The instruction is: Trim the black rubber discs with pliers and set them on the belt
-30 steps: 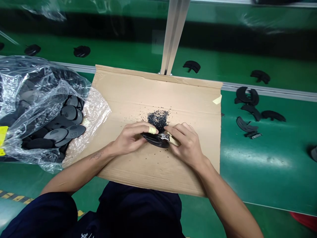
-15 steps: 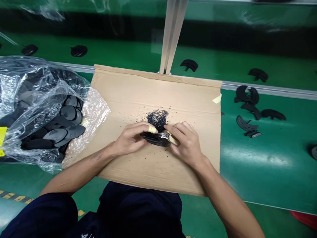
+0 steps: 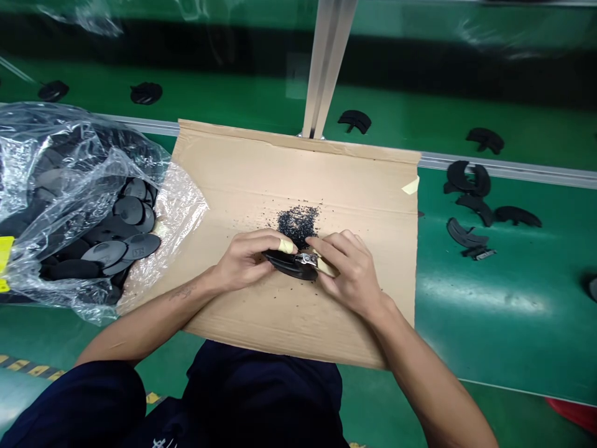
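Note:
My left hand (image 3: 245, 261), with yellowish tape on a finger, pinches a round black plastic part (image 3: 290, 266) by its left side. The part is tilted above the cardboard. At its right edge sits the metal head of small nippers (image 3: 308, 259). My right hand (image 3: 352, 270) is wrapped around the nippers' cream-coloured handle; whether the jaws are apart is too small to tell. Just beyond the hands, a heap of tiny black scraps (image 3: 298, 223) lies on the cardboard sheet (image 3: 233, 162).
On the left, a clear plastic bag (image 3: 93, 162) holds several black discs (image 3: 105, 254). Several curved black pieces (image 3: 466, 233) lie on the green table (image 3: 489, 311) to the right. A metal post (image 3: 326, 68) rises behind the cardboard, with more black pieces (image 3: 355, 120) beyond the rail.
The black part has turned slightly in my left hand, its right end now lower. The nippers have shifted a little left and down along its edge.

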Action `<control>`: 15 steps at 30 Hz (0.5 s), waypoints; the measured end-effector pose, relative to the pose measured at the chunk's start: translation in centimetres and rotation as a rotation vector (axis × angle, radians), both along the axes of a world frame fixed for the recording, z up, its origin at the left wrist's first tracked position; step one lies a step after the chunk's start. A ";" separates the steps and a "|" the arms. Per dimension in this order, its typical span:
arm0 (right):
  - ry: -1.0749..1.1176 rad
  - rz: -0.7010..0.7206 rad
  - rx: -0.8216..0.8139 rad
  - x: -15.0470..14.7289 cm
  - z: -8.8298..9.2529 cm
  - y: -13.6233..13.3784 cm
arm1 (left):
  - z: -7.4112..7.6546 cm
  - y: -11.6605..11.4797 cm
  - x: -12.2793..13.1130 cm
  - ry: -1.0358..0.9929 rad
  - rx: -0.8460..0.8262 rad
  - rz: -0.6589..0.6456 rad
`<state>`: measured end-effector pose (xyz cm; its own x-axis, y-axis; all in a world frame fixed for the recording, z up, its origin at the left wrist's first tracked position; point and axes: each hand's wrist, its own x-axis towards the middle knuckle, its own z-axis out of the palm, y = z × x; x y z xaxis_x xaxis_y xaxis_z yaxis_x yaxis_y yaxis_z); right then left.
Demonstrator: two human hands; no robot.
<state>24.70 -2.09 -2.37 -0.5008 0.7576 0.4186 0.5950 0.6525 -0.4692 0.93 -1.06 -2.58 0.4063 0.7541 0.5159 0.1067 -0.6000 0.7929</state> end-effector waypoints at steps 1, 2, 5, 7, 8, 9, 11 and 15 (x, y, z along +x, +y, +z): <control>0.002 -0.005 0.003 0.0 0.0 0.0 | 0.0 0.0 0.0 -0.006 -0.003 -0.001; 0.006 -0.006 0.002 0.0 0.0 0.0 | 0.0 0.0 0.1 -0.014 -0.001 -0.002; 0.033 0.008 -0.020 -0.1 0.0 -0.1 | -0.1 0.0 0.2 -0.037 0.023 0.010; 0.044 0.012 -0.022 -0.1 0.0 -0.2 | -0.1 0.0 0.2 -0.045 0.039 0.018; 0.046 0.008 -0.020 -0.1 -0.1 -0.3 | 0.0 0.0 0.2 -0.046 0.044 0.017; 0.047 0.002 -0.016 -0.2 -0.1 -0.3 | 0.0 0.0 0.2 -0.045 0.045 0.014; 0.048 -0.018 -0.006 -0.3 0.0 -0.4 | 0.1 0.0 0.1 -0.041 0.044 0.004; 0.035 -0.062 0.061 -0.5 0.1 -0.6 | 0.1 -0.1 0.0 -0.049 0.047 -0.015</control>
